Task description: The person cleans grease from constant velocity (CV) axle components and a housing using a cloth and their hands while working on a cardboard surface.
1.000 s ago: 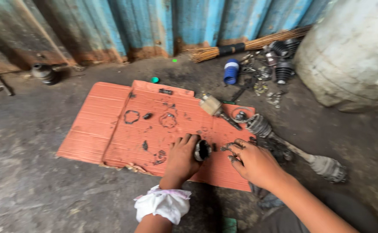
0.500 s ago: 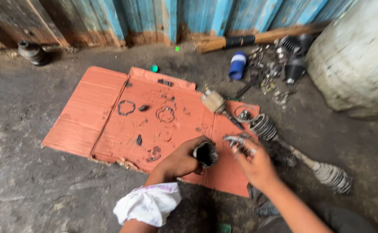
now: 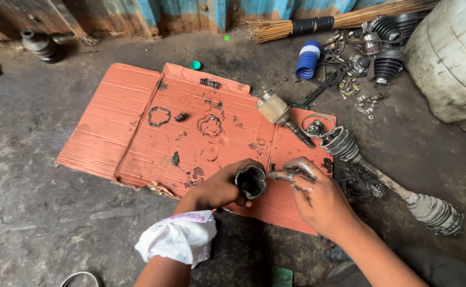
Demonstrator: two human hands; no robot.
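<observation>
Both hands have shifted a bit toward the lower middle of the view since half a second ago, same grip, cardboard now sits higher in frame. Greasy metal cup joint (image 3: 251, 180) sits in the left hand (image 3: 217, 188), fingers wrapped and clamped round its outside, open mouth facing up, just over the near edge of the orange cardboard sheet (image 3: 116, 133). Right hand (image 3: 313, 194) is right beside it, grease-smeared fingertips (image 3: 286, 174) pinched together at the cup's rim; cannot tell if they hold anything small. White cloth (image 3: 177, 239) wrapped on the left wrist.

On the cardboard: grease rings, small springs (image 3: 181, 116), a tan-headed shaft piece (image 3: 275, 109), a wire clip ring (image 3: 318, 119). Drive shaft with ribbed boots (image 3: 350, 151) lies on the concrete floor (image 3: 31, 212) just right of the cardboard, running to lower right. Further back: blue ribbed hose (image 3: 308, 59), black rubber boots (image 3: 387, 66), broom bundle (image 3: 318, 24), pale drum (image 3: 451, 58), blue corrugated wall (image 3: 190, 10).
</observation>
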